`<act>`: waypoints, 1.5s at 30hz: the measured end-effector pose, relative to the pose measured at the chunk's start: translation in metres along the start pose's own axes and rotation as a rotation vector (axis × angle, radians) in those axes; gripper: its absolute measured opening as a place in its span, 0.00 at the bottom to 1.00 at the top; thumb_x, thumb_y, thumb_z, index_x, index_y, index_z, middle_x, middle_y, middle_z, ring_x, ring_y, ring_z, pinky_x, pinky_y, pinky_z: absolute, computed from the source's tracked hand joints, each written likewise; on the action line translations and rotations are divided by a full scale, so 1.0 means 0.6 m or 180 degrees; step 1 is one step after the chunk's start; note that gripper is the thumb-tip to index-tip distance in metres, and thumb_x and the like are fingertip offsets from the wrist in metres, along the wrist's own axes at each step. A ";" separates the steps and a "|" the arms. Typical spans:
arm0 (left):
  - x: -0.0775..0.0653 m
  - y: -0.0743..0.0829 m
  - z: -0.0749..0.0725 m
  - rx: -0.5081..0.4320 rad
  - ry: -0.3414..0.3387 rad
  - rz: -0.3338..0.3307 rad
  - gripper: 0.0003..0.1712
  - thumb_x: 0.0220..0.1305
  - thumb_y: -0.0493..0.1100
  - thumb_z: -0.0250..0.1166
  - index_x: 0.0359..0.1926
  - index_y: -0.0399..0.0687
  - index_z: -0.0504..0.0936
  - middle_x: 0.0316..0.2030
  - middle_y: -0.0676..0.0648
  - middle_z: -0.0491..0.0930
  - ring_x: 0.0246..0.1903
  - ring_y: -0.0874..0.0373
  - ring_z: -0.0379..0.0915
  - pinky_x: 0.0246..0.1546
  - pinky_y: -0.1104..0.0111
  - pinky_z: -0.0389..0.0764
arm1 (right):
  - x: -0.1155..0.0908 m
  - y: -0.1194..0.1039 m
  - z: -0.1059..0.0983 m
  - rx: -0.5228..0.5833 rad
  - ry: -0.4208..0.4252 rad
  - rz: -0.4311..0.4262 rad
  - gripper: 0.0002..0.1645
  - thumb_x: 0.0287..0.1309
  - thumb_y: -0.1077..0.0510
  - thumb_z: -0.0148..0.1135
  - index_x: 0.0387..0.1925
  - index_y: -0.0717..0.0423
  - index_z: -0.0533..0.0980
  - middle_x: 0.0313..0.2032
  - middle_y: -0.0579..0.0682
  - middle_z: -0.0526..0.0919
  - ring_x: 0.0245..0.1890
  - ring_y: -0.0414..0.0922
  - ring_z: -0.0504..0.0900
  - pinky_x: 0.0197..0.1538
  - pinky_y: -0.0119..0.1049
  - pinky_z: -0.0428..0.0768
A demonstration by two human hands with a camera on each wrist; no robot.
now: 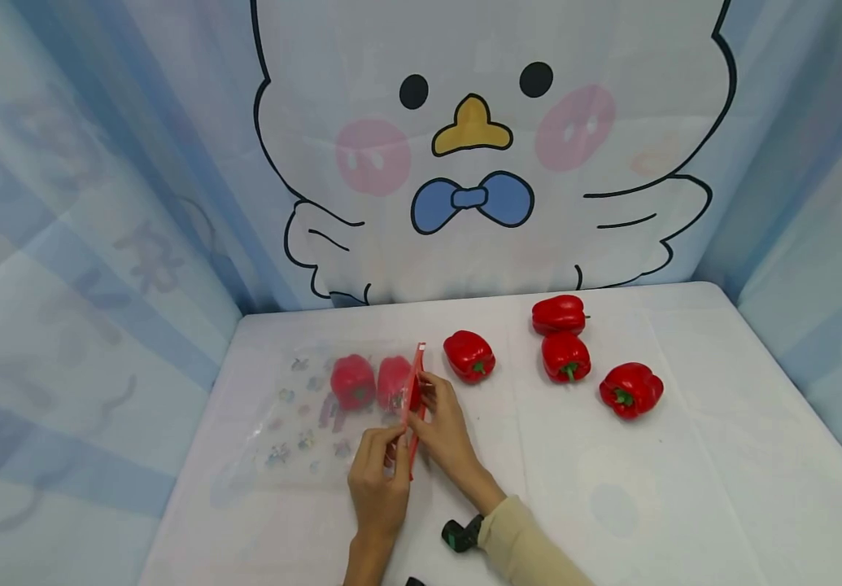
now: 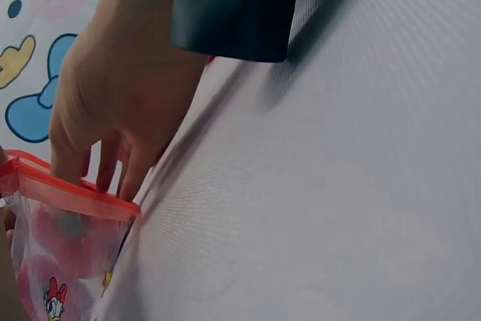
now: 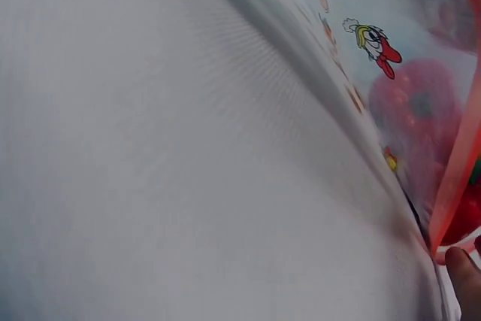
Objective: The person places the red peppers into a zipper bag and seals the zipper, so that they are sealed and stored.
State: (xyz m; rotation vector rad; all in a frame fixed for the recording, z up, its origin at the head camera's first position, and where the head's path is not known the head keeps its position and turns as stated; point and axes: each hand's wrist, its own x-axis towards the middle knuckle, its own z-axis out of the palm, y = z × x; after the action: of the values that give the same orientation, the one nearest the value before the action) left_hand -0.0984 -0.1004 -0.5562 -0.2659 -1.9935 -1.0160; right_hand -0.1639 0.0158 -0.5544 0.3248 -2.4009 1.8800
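Observation:
A clear plastic zip bag with a red zip edge and cartoon prints lies on the table, its mouth facing right. One red bell pepper sits inside it. A second bell pepper is at the mouth, partly behind the film. My left hand pinches the near part of the red edge. My right hand reaches to the mouth, with fingers past the rim around the second pepper; in the left wrist view the right hand comes down over the red edge, its fingertips partly hidden.
Several loose red bell peppers stand to the right: one pepper beside the bag, two touching, of which the nearer pepper shows its stem, and another pepper farther right. The white tabletop meets a printed curtain behind.

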 end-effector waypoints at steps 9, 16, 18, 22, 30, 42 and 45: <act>0.000 -0.001 -0.003 -0.0031 0.0008 0.0011 0.13 0.58 0.26 0.71 0.44 0.42 0.88 0.34 0.47 0.82 0.26 0.62 0.73 0.27 0.75 0.75 | -0.004 -0.004 -0.021 -0.0041 0.0327 0.0003 0.43 0.61 0.59 0.74 0.74 0.60 0.65 0.69 0.59 0.73 0.68 0.54 0.77 0.67 0.46 0.79; 0.003 -0.002 -0.003 -0.0051 0.0005 0.0049 0.13 0.58 0.26 0.71 0.44 0.41 0.88 0.33 0.47 0.82 0.26 0.61 0.72 0.26 0.73 0.75 | -0.004 -0.006 -0.036 -0.0168 0.0821 -0.0288 0.40 0.60 0.64 0.74 0.72 0.57 0.69 0.67 0.56 0.77 0.65 0.52 0.79 0.65 0.51 0.81; 0.004 -0.002 -0.003 -0.0037 0.0007 0.0070 0.13 0.58 0.26 0.71 0.44 0.41 0.88 0.33 0.47 0.82 0.26 0.61 0.72 0.26 0.73 0.75 | -0.003 -0.005 -0.041 -0.0159 0.0933 -0.0368 0.39 0.61 0.65 0.73 0.72 0.57 0.69 0.67 0.55 0.77 0.65 0.52 0.79 0.65 0.51 0.80; 0.005 -0.003 -0.002 -0.0039 0.0019 0.0087 0.13 0.58 0.25 0.71 0.43 0.40 0.88 0.33 0.47 0.82 0.26 0.62 0.72 0.26 0.73 0.75 | -0.001 -0.003 -0.054 -0.0142 0.1171 -0.0483 0.38 0.61 0.66 0.72 0.71 0.56 0.70 0.67 0.54 0.77 0.65 0.53 0.79 0.65 0.54 0.80; 0.003 -0.003 0.000 -0.0078 0.0019 0.0039 0.12 0.58 0.25 0.70 0.42 0.40 0.87 0.33 0.47 0.82 0.26 0.61 0.72 0.25 0.72 0.75 | 0.011 0.006 -0.083 -0.0217 0.1568 -0.0311 0.35 0.67 0.62 0.69 0.71 0.58 0.67 0.68 0.55 0.73 0.68 0.51 0.72 0.70 0.55 0.76; 0.002 -0.002 0.003 -0.0063 0.0004 0.0031 0.12 0.59 0.26 0.70 0.42 0.41 0.87 0.33 0.47 0.82 0.26 0.61 0.72 0.26 0.74 0.75 | 0.038 0.023 -0.103 -0.0410 0.1122 0.0162 0.50 0.63 0.58 0.72 0.79 0.57 0.57 0.77 0.58 0.61 0.78 0.56 0.59 0.76 0.61 0.66; 0.002 -0.001 0.002 -0.0051 0.0011 0.0040 0.12 0.58 0.25 0.70 0.42 0.40 0.87 0.33 0.47 0.82 0.26 0.61 0.72 0.25 0.73 0.75 | 0.042 0.025 -0.105 -0.0455 0.0999 0.0296 0.52 0.62 0.60 0.73 0.80 0.57 0.55 0.78 0.59 0.60 0.79 0.57 0.58 0.76 0.61 0.66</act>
State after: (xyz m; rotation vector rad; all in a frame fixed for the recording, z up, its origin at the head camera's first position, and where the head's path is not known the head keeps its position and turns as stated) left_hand -0.1004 -0.1003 -0.5560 -0.2849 -1.9789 -1.0241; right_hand -0.1959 0.0768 -0.5482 -0.0877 -2.3498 1.6354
